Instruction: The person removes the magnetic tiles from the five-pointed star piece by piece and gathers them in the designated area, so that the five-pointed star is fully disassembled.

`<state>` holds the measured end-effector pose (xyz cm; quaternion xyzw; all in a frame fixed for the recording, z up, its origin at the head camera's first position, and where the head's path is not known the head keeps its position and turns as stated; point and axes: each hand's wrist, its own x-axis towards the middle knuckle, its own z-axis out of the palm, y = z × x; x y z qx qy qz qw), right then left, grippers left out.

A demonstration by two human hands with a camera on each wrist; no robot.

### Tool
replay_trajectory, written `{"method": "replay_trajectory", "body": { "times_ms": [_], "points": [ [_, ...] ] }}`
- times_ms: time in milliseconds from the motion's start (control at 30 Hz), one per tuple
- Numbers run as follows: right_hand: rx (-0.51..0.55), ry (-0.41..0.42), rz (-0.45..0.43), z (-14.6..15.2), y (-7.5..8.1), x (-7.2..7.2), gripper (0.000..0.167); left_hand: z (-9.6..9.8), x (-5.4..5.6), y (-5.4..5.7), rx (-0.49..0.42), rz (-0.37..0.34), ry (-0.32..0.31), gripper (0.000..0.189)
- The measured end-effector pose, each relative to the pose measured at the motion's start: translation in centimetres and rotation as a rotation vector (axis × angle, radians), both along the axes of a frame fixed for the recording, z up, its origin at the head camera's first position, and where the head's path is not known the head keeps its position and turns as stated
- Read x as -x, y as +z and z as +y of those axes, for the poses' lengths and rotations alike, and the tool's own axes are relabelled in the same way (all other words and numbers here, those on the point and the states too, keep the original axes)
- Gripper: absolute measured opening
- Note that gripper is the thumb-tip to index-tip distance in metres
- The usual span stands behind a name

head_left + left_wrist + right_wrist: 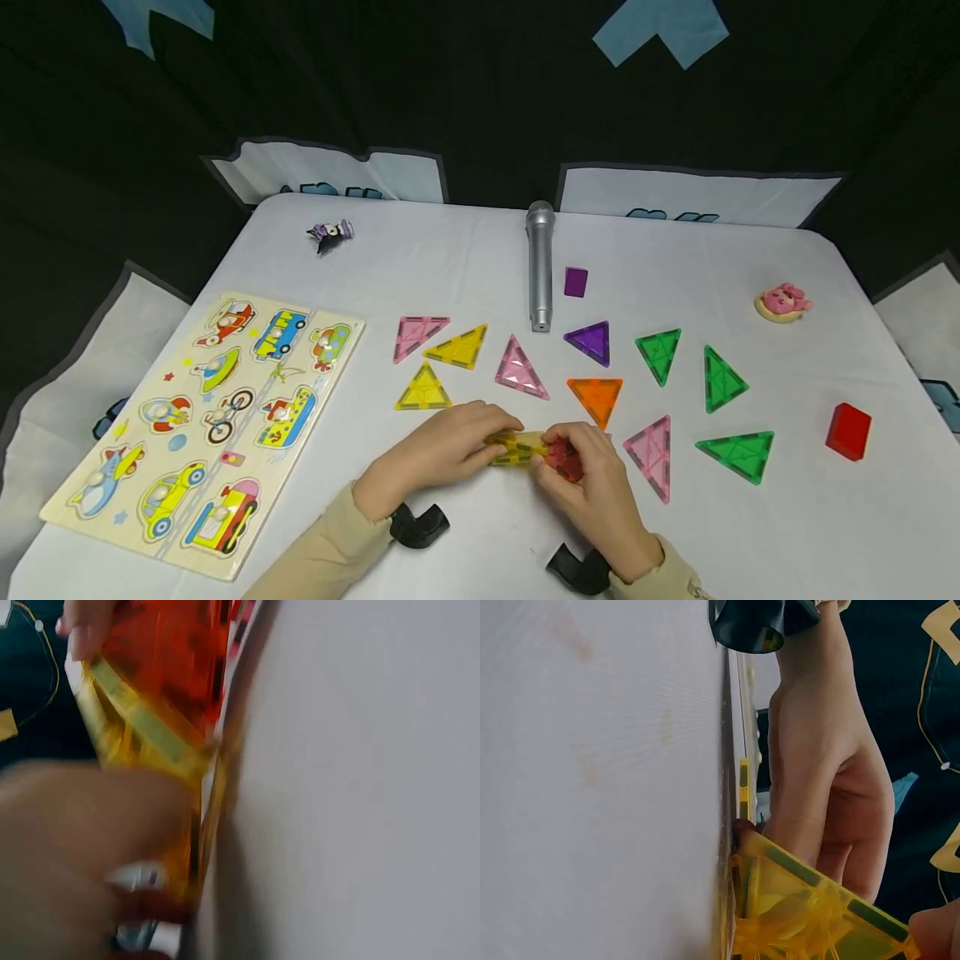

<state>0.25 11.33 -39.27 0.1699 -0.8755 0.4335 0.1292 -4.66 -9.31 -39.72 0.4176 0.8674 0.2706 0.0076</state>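
Note:
Near the front middle of the table, both hands hold translucent magnetic tiles close together. My left hand grips yellow magnetic tiles between thumb and fingers. My right hand holds a red magnetic tile against their right side. In the left wrist view, the red tile meets the tilted yellow tile along an edge. In the right wrist view, a yellow triangular face slopes up from the table, with the left hand behind it. How many tiles are joined is hidden by the fingers.
Loose triangular tiles lie beyond and right of the hands, including an orange one, a pink one and a green one. A picture puzzle board lies left. A silver microphone, a purple piece and a red block rest farther out.

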Motion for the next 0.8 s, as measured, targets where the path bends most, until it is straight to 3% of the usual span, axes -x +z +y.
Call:
{"method": "replay_trajectory", "body": {
  "times_ms": [67, 167, 300, 533, 667, 800],
  "points": [
    [0.005, 0.014, 0.021, -0.12, -0.03, -0.09, 0.025, 0.24, -0.03, -0.11, 0.007, 0.049, 0.021, 0.024],
    [0.014, 0.020, 0.014, -0.27, 0.02, -0.19, 0.024, 0.43, -0.13, -0.16, -0.021, 0.093, 0.106, 0.017],
    [0.020, -0.011, -0.030, -0.22, 0.16, -0.14, 0.022, 0.44, -0.43, -0.16, -0.085, 0.104, 0.228, 0.015],
    [0.006, -0.061, -0.072, -0.03, 0.19, 0.04, 0.019, 0.77, -0.88, -0.66, -0.168, 0.110, 0.345, 0.026],
    [0.004, -0.053, -0.076, -0.11, 0.15, -0.07, 0.021, 0.74, -0.93, -0.77, -0.181, 0.094, 0.345, 0.025],
    [0.005, -0.055, -0.072, -0.18, 0.14, -0.11, 0.026, 0.71, -0.98, -0.75, -0.182, 0.078, 0.264, 0.025]
  ]
}}
